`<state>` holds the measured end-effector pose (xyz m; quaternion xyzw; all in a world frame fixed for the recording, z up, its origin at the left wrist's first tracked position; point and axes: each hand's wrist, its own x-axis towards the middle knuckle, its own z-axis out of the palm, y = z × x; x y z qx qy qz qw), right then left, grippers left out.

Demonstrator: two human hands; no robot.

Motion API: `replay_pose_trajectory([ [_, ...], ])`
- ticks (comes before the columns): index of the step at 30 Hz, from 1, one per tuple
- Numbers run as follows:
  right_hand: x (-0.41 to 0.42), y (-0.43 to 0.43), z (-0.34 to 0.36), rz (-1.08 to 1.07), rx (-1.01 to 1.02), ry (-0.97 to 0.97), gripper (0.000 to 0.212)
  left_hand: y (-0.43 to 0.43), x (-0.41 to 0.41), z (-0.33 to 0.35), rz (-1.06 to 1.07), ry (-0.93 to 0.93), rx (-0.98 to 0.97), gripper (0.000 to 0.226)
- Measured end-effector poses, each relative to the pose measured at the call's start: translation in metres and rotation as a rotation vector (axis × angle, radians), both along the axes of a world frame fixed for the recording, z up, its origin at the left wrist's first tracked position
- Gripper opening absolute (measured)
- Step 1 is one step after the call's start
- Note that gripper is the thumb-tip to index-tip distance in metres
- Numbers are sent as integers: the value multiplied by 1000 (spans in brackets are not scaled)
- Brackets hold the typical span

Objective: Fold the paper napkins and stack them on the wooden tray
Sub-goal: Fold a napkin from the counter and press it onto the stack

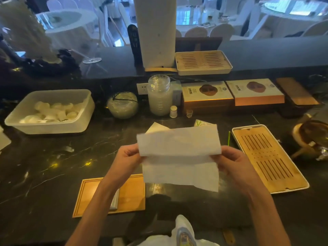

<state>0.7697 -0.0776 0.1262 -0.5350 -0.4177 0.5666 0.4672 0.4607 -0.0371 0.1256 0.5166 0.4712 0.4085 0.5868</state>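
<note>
You are holding one paper napkin (179, 157) in the air over the dark counter (53, 166), between yourself and the far row of containers. Your left hand (127, 157) is pinching its left edge and your right hand (234, 162) is pinching its right edge, both at a crease running across the sheet's middle; the lower half is hanging down toward you.

The wooden tray (132, 190) is lying flat on the near left, below the napkin; your left forearm is crossing over it and partly hiding one pale folded piece (114, 199) resting on it.

Around you, two slatted trays are sitting out: one (266, 157) just right of your right hand, one (202, 62) on the far ledge beside a tall white column (154, 32). A thin green stick (229, 138) is lying between the napkin and the right slatted tray.

At far left one plastic tub (49, 125) is holding white pieces; right of it are standing one round glass bowl (122, 104), one ribbed jar (159, 95) and one small white bottle (173, 111); two printed boxes (206, 94) (255, 91) are lying further right.

A packet (202, 123) is peeking out behind the napkin's top edge.
</note>
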Motion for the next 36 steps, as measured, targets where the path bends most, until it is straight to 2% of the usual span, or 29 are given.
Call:
replay_pose_trajectory([
  [3,6,-2,3,-59,69,-110,30,6,12,8,-46,-41,48,36],
  [7,11,-4,3,-91,125,-163,41,6,23,8,-83,-48,0,23],
  [9,12,-5,2,-102,146,-183,38,6,25,8,-46,-99,-57,21],
  [11,11,-6,0,-114,159,-203,32,3,27,10,-27,-152,-125,9],
  [12,11,-7,-1,-118,166,-207,28,1,27,12,-19,-156,-151,12],
  [16,11,-8,-1,-109,165,-134,21,-2,29,14,-6,-166,-213,51],
  [21,9,-6,0,-85,128,-58,18,-5,26,16,25,-145,-186,45],
  [26,10,-5,4,-21,109,-137,39,-4,26,18,63,-6,-57,29],
  [29,7,-3,6,-39,131,-244,33,-3,32,23,13,137,101,27],
  [31,-1,-2,7,-17,209,-430,18,-2,39,30,-81,226,186,30],
  [32,-8,-1,11,42,231,-500,24,-2,42,32,-142,260,217,31],
  [34,-22,2,13,201,194,-520,55,0,48,37,-272,331,263,30],
  [35,-28,4,13,275,166,-508,60,2,51,40,-332,364,286,29],
  [36,-33,6,12,335,160,-498,55,4,53,42,-377,389,309,29],
])
